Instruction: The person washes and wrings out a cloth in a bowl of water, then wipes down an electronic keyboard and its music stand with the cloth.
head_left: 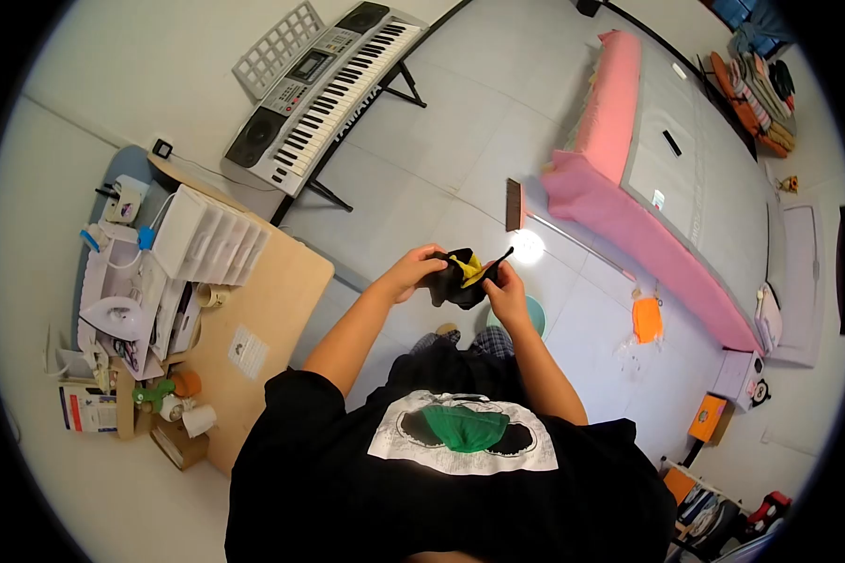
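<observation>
In front of my body, above the floor, a crumpled black bag-like item (pixel 453 289) with yellow (pixel 469 271) showing in its opening hangs between my hands. My left hand (pixel 413 272) is closed on its left side. Fingers of my right hand (pixel 508 291) pinch its right side, where a thin black end sticks up. Whether the yellow is a lining or a separate thing inside, I cannot tell. Below my right hand, partly hidden by it, a pale teal bucket (pixel 536 315) stands on the floor beside my legs.
A broom (pixel 514 205) lies on the tiles ahead, near a bed (pixel 699 159) with pink sides. An orange bag (pixel 647 321) and small dark debris lie at right. A keyboard (pixel 329 94) stands ahead left. A wooden desk (pixel 286 310) with drawers (pixel 211 235) is left.
</observation>
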Demonstrator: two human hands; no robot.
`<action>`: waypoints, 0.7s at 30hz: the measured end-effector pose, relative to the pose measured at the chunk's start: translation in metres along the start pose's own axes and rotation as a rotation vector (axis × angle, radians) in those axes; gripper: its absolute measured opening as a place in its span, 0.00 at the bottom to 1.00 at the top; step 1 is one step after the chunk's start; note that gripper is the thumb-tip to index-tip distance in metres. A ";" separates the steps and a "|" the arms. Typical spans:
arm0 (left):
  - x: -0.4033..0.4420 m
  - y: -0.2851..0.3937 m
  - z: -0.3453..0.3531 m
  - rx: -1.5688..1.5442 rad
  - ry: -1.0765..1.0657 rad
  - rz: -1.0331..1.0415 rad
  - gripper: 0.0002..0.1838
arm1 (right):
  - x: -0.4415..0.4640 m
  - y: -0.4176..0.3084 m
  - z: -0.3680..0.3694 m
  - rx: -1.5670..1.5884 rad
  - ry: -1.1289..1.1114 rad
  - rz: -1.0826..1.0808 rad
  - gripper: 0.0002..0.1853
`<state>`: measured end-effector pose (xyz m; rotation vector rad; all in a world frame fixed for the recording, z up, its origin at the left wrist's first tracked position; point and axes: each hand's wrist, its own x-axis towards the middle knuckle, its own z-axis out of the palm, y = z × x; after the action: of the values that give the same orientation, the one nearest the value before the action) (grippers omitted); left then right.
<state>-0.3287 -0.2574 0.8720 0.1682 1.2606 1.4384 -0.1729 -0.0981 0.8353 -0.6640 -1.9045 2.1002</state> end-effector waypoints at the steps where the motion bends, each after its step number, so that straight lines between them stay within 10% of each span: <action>1: -0.003 0.002 -0.006 -0.012 0.028 0.028 0.13 | 0.004 -0.005 0.005 0.001 -0.060 -0.016 0.15; 7: 0.005 0.024 -0.040 0.010 0.093 0.246 0.13 | 0.060 -0.052 0.024 -0.274 -0.376 -0.282 0.19; 14: 0.036 0.086 -0.081 0.348 0.249 0.407 0.11 | 0.170 -0.082 0.069 -0.342 -0.656 0.067 0.13; 16: 0.057 0.091 -0.098 0.347 0.328 0.386 0.10 | 0.200 -0.073 0.077 -0.493 -0.566 -0.312 0.11; 21: 0.084 0.059 -0.173 -0.599 0.635 0.689 0.09 | 0.295 -0.068 0.127 -0.323 -0.187 -0.232 0.12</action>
<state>-0.5158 -0.2779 0.8004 -0.3206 1.2439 2.5450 -0.4990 -0.0654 0.8573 -0.2912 -2.3255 1.7848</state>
